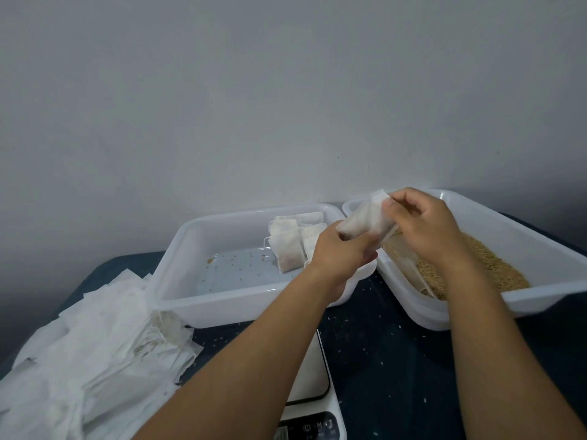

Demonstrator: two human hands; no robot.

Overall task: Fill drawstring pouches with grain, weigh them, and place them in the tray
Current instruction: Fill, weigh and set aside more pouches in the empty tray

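Note:
Both hands hold one white drawstring pouch in the air between the two trays. My left hand grips its lower end from below. My right hand pinches its upper edge. A little grain shows through the pouch's bottom. The white tray at centre holds several filled pouches in its far right corner and a few loose grains. The white tray on the right holds brown grain and a pale scoop or paper strip.
A heap of empty white pouches lies at the left on the dark blue table. A white kitchen scale sits at the front, partly under my left forearm. Stray grains dot the table. A grey wall stands behind.

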